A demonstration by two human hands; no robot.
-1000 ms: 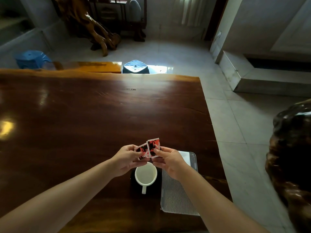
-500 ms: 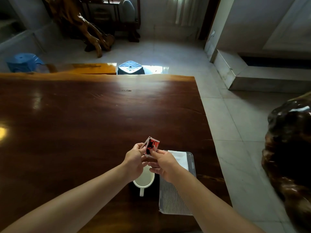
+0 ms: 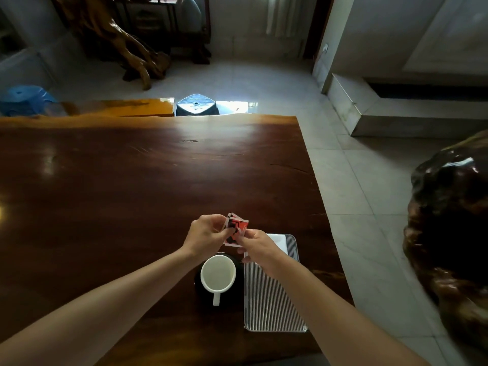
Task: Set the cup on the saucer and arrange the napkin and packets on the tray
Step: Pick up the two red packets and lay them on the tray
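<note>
Above the table, my left hand [image 3: 207, 233] and my right hand [image 3: 257, 247] both pinch a small stack of red, black and white packets [image 3: 235, 228], held overlapped between them. Below the hands a white cup [image 3: 218, 276] stands on a dark saucer [image 3: 237, 291], its handle pointing toward me. Right of the cup lies a ribbed rectangular tray [image 3: 272, 302]. A white napkin [image 3: 277, 240] rests on the tray's far end, partly hidden by my right hand.
The long dark wooden table [image 3: 132, 194] ends at its right edge just beyond the tray, with tiled floor past it. A dark glossy carved object [image 3: 449, 228] stands at the right. Stools [image 3: 196, 104] sit past the table's far edge.
The packets, fanned side by side a second ago, are now drawn together into an overlapped stack between my hands. My view has shifted slightly, so the cup shows fully again.
</note>
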